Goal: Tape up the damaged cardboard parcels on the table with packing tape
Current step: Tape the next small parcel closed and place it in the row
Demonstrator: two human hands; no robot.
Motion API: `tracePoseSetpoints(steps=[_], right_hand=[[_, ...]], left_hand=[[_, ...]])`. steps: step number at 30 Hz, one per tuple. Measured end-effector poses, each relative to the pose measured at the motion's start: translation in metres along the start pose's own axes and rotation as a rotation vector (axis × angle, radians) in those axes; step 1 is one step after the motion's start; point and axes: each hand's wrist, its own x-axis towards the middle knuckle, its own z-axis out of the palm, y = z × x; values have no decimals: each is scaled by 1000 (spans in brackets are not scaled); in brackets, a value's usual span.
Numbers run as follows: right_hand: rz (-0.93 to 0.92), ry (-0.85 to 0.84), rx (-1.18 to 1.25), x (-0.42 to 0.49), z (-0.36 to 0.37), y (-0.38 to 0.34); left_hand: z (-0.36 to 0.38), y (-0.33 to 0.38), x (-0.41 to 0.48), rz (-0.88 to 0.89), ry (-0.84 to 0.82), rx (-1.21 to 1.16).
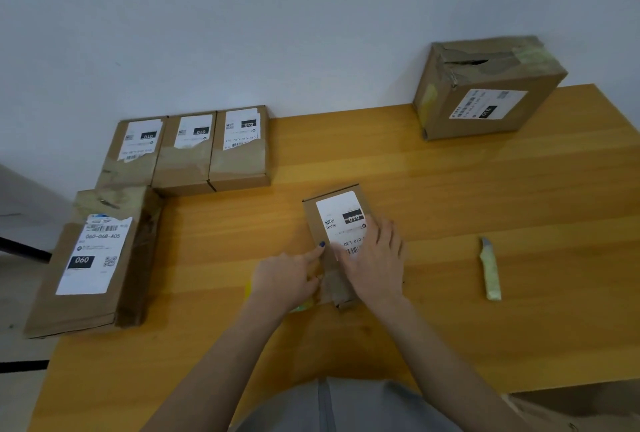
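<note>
A small cardboard parcel (341, 201) with a white label lies in the middle of the wooden table (450, 189). My right hand (375, 260) lies flat on its near half, fingers straight, pressing down over the label and the tape there. My left hand (287, 279) is at the parcel's left edge. Its index finger stretches out onto the cardboard and its other fingers curl over a yellow-green tape roll (302, 307), which is mostly hidden under the palm. Brown tape covers the parcel's near end (337, 288).
Three small labelled parcels (194, 161) stand in a row by the wall. A larger flat parcel (90, 265) lies at the table's left edge. A big torn box (485, 88) stands at the back right. A yellow-green utility knife (490, 270) lies to the right.
</note>
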Motion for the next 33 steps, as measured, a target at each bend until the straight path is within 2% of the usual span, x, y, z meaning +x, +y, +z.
tracePoseSetpoints(steps=[2, 3, 7, 11, 14, 19, 21, 23, 26, 33], right_hand=[[74, -224, -21, -17, 0, -2], [79, -276, -24, -21, 0, -1], [110, -256, 92, -12, -4, 9], [95, -183, 411, -3, -9, 25], [135, -198, 510, 2, -17, 33], [178, -293, 411, 8, -27, 30], [216, -434, 251, 0, -25, 20], [196, -478, 129, -10, -21, 13], [142, -441, 185, -10, -20, 21], [77, -530, 377, 2, -33, 44]], left_hand=[[-1, 0, -1, 0, 4, 1], [-1, 1, -1, -2, 5, 4], [-1, 0, 0, -15, -10, 3], [0, -1, 0, -17, -8, -18], [0, -1, 0, -11, -7, -26], [3, -4, 2, -4, 0, -38], [3, -4, 2, -3, 10, -36], [2, -2, 3, 0, 12, -28], [2, -2, 3, -7, -4, -35], [2, -4, 1, -4, -12, -43]])
